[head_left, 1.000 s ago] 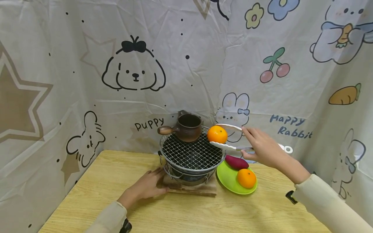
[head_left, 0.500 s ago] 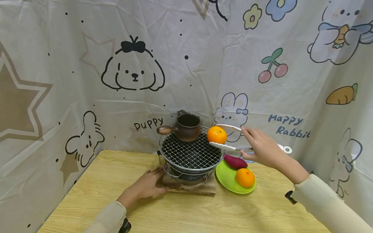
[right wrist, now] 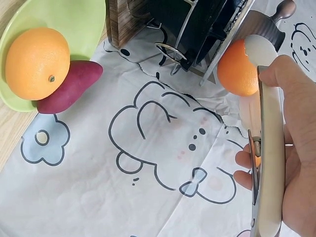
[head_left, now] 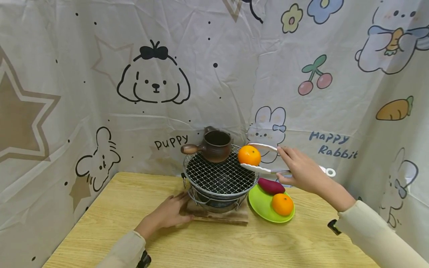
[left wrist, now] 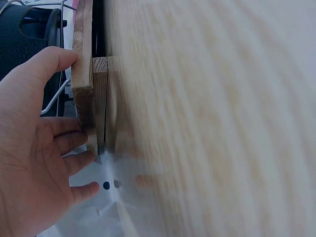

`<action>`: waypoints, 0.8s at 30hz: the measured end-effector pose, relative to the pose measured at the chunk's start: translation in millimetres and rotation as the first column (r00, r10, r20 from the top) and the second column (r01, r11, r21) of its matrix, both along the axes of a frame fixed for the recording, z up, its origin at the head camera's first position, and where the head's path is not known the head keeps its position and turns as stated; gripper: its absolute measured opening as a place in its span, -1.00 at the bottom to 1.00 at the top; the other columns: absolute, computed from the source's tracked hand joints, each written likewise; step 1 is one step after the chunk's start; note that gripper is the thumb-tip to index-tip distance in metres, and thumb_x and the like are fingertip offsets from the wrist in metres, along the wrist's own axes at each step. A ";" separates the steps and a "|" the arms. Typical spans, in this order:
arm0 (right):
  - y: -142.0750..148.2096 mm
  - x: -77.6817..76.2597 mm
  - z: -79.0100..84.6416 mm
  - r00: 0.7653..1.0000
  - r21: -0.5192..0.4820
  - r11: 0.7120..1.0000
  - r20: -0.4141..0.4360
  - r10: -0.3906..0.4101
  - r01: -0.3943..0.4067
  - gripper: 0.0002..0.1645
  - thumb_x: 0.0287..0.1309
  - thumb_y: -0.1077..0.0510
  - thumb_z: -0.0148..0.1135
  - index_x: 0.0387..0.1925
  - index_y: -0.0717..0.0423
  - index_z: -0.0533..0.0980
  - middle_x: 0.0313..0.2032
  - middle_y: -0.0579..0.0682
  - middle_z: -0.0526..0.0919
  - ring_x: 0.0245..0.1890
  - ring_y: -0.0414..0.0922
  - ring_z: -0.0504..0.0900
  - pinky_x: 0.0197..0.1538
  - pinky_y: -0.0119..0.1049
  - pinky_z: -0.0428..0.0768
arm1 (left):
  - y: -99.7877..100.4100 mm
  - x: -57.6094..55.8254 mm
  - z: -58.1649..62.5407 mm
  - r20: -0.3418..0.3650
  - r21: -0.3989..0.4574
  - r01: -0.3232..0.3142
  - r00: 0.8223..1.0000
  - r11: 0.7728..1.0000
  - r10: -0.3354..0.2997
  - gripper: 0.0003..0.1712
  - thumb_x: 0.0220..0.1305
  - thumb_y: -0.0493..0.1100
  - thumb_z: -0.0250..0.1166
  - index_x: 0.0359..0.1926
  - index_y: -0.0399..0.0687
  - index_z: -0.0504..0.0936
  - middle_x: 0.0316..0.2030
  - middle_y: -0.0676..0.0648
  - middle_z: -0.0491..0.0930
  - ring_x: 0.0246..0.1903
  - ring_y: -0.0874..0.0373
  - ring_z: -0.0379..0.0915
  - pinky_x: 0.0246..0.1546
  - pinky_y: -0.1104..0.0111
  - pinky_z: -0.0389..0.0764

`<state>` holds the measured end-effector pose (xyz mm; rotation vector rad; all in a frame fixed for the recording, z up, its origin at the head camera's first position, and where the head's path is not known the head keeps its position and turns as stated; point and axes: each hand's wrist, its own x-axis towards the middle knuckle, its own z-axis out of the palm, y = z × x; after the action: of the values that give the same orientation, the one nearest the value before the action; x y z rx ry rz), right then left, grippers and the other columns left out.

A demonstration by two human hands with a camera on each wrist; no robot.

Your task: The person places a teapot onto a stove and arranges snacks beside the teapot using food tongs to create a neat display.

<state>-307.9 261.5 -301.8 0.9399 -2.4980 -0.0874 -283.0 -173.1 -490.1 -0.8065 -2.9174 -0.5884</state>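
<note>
My right hand (head_left: pixel 298 167) grips white-tipped tongs (head_left: pixel 256 168), its thumb and fingers on their two arms. Between the tips of the tongs is an orange (head_left: pixel 249 155), at the right rim of the round grill (head_left: pixel 218 178). My left hand (head_left: pixel 169 211) rests at the left corner of the wooden stand (head_left: pixel 221 216) under the grill. In the left wrist view, thumb and fingertips lie against the edge of the wooden stand (left wrist: pixel 83 98), fingers spread. A brown clay pot (head_left: pixel 217 147) with a side handle sits at the back of the grill mesh.
Right of the grill, a green plate (head_left: pixel 263 208) bears a second orange (head_left: pixel 282 204) and a purple sweet potato (head_left: pixel 271 185). The light wood table (head_left: pixel 187 247) ends against a printed cloth backdrop (head_left: pixel 214 85) behind and at the sides.
</note>
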 end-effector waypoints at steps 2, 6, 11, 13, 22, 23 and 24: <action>-0.2 0.1 0.6 1.000 0.002 1.000 0.007 -0.004 0.004 -0.01 0.14 -0.06 0.41 0.44 0.39 0.27 0.21 0.33 0.51 0.05 0.20 0.57 0.09 0.12 0.66 | -0.4 0.0 0.0 -0.005 0.000 0.001 1.000 1.000 -0.001 0.01 0.28 0.31 0.25 0.48 -0.33 0.30 0.44 -0.38 0.33 0.44 -0.34 0.25 0.32 -0.29 0.35; -0.5 0.3 0.7 1.000 0.002 1.000 0.014 -0.005 0.005 -0.01 0.14 -0.05 0.42 0.44 0.39 0.27 0.22 0.33 0.51 0.06 0.20 0.57 0.10 0.12 0.65 | -1.3 -0.1 -0.2 -0.009 -0.001 0.002 1.000 1.000 -0.002 0.00 0.28 0.31 0.25 0.47 -0.33 0.31 0.43 -0.37 0.34 0.43 -0.34 0.25 0.31 -0.28 0.35; -0.2 -0.5 -1.5 1.000 -0.003 1.000 -0.004 0.015 -0.015 -0.02 0.10 -0.03 0.44 0.41 0.41 0.30 0.17 0.31 0.53 0.01 0.17 0.56 0.05 0.10 0.66 | -2.3 0.5 -0.8 -0.027 -0.002 0.010 1.000 1.000 -0.010 -0.01 0.27 0.30 0.26 0.47 -0.32 0.32 0.42 -0.37 0.35 0.41 -0.35 0.28 0.29 -0.29 0.38; 0.1 -1.4 -2.6 1.000 -0.004 1.000 -0.007 0.019 -0.019 -0.02 0.09 -0.02 0.45 0.41 0.41 0.31 0.16 0.31 0.53 -0.01 0.17 0.56 0.03 0.09 0.66 | -2.5 0.8 -1.0 -0.030 -0.001 0.012 0.999 1.000 -0.012 -0.01 0.27 0.30 0.27 0.47 -0.32 0.33 0.42 -0.37 0.35 0.41 -0.35 0.29 0.28 -0.29 0.39; -2.1 -3.2 -3.3 1.000 -0.007 1.000 0.009 0.017 -0.017 -0.04 0.11 -0.03 0.42 0.41 0.40 0.30 0.15 0.31 0.54 0.02 0.19 0.58 0.05 0.12 0.65 | -1.8 1.8 1.9 0.002 0.003 0.003 1.000 1.000 -0.003 0.01 0.27 0.32 0.25 0.47 -0.34 0.31 0.43 -0.39 0.32 0.43 -0.36 0.25 0.32 -0.29 0.35; -2.4 -3.0 -3.0 1.000 -0.007 1.000 0.013 0.016 -0.015 -0.04 0.12 -0.03 0.42 0.42 0.40 0.30 0.15 0.32 0.54 0.03 0.20 0.58 0.06 0.13 0.64 | -1.7 1.8 1.8 0.001 0.002 0.004 1.000 1.000 -0.004 0.01 0.27 0.32 0.24 0.47 -0.34 0.31 0.43 -0.39 0.32 0.43 -0.36 0.26 0.31 -0.29 0.35; -2.6 -3.2 -3.1 1.000 -0.007 1.000 0.018 0.013 -0.013 -0.04 0.13 -0.04 0.41 0.42 0.39 0.29 0.16 0.32 0.53 0.03 0.20 0.57 0.07 0.13 0.64 | -1.7 1.6 1.5 -0.001 0.001 0.004 1.000 1.000 -0.004 0.01 0.27 0.32 0.24 0.47 -0.35 0.31 0.43 -0.39 0.33 0.42 -0.36 0.26 0.31 -0.29 0.35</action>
<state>-311.0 258.9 -304.9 0.9575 -2.5072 -0.0660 -281.4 -174.9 -488.6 -0.8131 -2.9145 -0.5901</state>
